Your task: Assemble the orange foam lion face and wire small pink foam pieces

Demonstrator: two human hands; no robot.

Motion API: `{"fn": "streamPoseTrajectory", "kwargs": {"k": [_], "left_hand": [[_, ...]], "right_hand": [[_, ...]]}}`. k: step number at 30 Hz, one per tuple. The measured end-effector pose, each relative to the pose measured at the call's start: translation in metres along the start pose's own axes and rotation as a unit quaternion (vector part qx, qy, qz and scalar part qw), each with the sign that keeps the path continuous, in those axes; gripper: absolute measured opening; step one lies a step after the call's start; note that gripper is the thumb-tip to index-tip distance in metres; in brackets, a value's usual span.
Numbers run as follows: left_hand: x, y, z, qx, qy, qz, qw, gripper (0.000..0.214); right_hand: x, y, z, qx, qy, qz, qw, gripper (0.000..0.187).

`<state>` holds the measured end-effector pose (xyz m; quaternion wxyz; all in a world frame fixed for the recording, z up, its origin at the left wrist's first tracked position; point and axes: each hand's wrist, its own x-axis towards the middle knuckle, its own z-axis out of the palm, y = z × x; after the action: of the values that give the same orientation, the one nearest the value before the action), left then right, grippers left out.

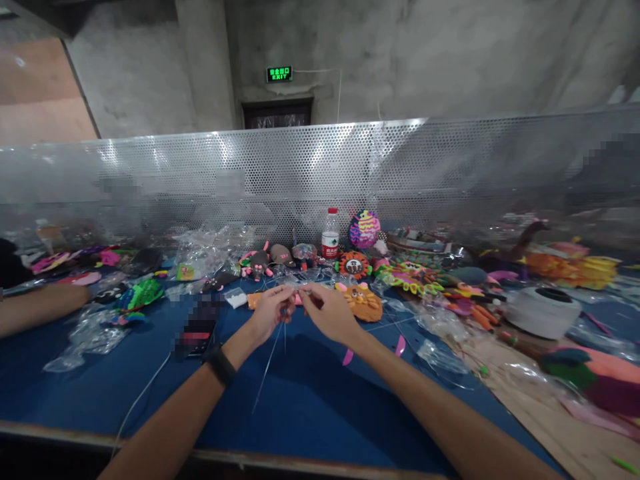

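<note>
My left hand (pixel 270 312) and my right hand (pixel 327 311) meet above the blue table (pixel 300 407), fingertips pinched together on a thin white thread (pixel 270 360) that hangs down from them toward the table. A black band sits on my left wrist. Just beyond the hands lie an orange lion-face felt piece (pixel 364 300) and an orange-and-pink strip (pixel 255 300). What else the fingertips hold is too small to make out.
Colourful felt toys, plastic bags and a water bottle (pixel 330 235) crowd the far side before a perforated metal screen (pixel 320 173). A phone (pixel 195 330) lies left of my hands. A white thread spool (pixel 543 310) stands right. Another person's arm (pixel 40 307) rests at far left.
</note>
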<state>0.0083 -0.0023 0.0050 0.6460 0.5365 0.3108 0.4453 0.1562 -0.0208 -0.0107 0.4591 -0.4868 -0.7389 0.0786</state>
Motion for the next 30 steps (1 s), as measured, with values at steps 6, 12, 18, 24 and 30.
{"fn": "streamPoseTrajectory", "kwargs": {"k": [6,12,18,24,30], "left_hand": [[-0.0007,0.0006,-0.0025,-0.040,-0.019,-0.009,0.999,0.026],[-0.0018,0.0008,0.0008,-0.021,0.003,0.008,1.000,0.032],[-0.0043,0.0045,0.0037,0.001,-0.010,0.009,1.000,0.033],[-0.0022,0.0002,0.0000,0.017,-0.013,0.017,1.000,0.033],[-0.0027,0.0001,-0.0004,0.022,-0.026,0.022,0.999,0.034]], "right_hand": [[-0.0006,-0.0032,-0.0031,-0.021,0.002,0.003,1.000,0.024],[-0.0007,-0.0039,-0.0036,-0.034,0.006,-0.007,0.999,0.020],[-0.0011,-0.0057,-0.0041,-0.047,0.003,-0.016,0.999,0.020],[-0.0004,-0.0045,-0.0043,-0.031,0.001,-0.004,0.999,0.022],[0.0002,-0.0007,-0.0035,-0.022,-0.003,-0.010,1.000,0.022]]}}
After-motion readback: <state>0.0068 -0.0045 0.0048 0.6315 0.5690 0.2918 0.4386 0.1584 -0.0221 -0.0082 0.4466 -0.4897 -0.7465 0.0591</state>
